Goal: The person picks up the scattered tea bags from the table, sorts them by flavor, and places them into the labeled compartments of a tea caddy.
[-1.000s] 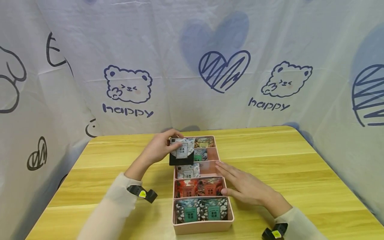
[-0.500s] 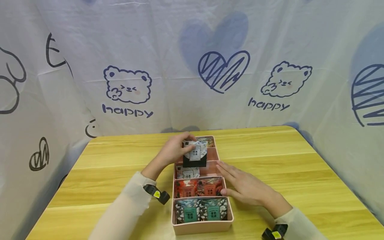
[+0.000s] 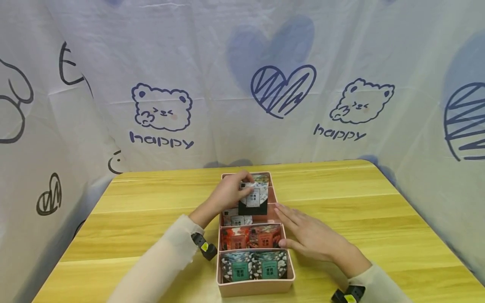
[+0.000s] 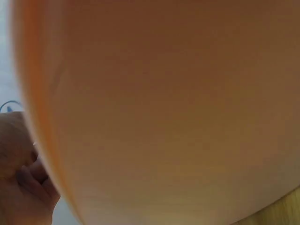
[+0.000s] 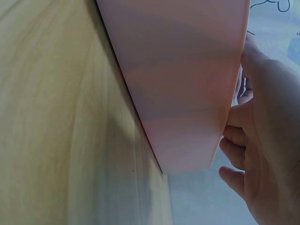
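My left hand [image 3: 227, 191] pinches a white-and-black tea sachet [image 3: 253, 200] by its upper left side, holding it over the right half of the pink divided box [image 3: 255, 288]. Beneath and to its left, another white sachet [image 3: 236, 219] stands in the third compartment from the front. My right hand [image 3: 310, 233] rests against the box's right rim with fingers extended. In the right wrist view its fingertips [image 5: 234, 136] touch the top edge of the pink wall. The box wall fills most of the left wrist view, where part of the left hand [image 4: 23, 178] shows at the left edge.
Green-labelled sachets [image 3: 255, 267] fill the front compartment, with red sachets [image 3: 251, 237] behind them. A yellow-labelled sachet [image 3: 261, 180] shows in the rearmost one. The box stands on a wood-grain table [image 3: 360, 202]. A printed cloth [image 3: 227, 63] hangs behind it.
My left hand has carried the white-and-black sachet rightward and slightly down, from the box's left side to over its right half. My right hand has stayed at the rim.
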`<state>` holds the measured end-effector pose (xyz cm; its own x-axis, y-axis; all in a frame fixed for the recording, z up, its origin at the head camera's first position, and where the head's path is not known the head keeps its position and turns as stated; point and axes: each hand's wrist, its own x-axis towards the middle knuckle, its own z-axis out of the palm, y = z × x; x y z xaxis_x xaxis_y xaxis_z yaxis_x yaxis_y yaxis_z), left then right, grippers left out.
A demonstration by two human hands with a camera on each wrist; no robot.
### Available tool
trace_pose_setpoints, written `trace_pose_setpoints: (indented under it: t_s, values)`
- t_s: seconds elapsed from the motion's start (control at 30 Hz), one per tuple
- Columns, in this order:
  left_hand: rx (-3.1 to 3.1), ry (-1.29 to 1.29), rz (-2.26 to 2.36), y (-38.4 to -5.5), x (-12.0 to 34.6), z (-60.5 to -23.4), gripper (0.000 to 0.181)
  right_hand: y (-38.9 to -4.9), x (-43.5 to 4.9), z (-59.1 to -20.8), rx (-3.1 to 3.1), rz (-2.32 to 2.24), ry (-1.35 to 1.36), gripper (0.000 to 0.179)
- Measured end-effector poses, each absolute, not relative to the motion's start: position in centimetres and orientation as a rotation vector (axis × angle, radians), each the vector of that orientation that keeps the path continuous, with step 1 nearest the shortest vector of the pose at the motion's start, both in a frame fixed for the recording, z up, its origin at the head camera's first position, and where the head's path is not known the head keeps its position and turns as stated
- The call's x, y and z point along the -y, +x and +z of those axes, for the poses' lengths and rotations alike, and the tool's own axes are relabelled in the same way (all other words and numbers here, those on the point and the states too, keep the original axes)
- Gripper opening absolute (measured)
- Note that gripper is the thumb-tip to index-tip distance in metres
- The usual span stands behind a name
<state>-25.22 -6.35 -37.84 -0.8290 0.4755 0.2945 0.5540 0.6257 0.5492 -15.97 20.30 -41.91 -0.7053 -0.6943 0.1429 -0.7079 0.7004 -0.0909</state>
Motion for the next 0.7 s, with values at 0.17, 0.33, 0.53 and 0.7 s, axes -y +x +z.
trace_pose_setpoints:
  t_s: [0.17, 0.33, 0.53, 0.7]
  values:
    - [2.74, -0.826, -0.893, -25.3, 6.1, -38.1, 0.019, -16.0, -20.3, -41.9, 2.793, 0.227, 1.172, 0.078]
    - [2.749, -0.838, -0.776, -25.2, 5.9, -38.3, 0.017, -16.0, -20.4, -42.0, 2.785, 0.249, 1.182, 0.077]
    - [2.692, -0.928, -0.661, -24.9, 5.4, -38.9, 0.016, -15.9, -20.5, -41.9, 2.809, 0.25, 1.172, 0.077]
    - [2.659, -0.966, -0.611, -24.4, 4.9, -39.5, 0.016, -16.0, -20.4, -41.9, 2.818, 0.252, 1.175, 0.077]
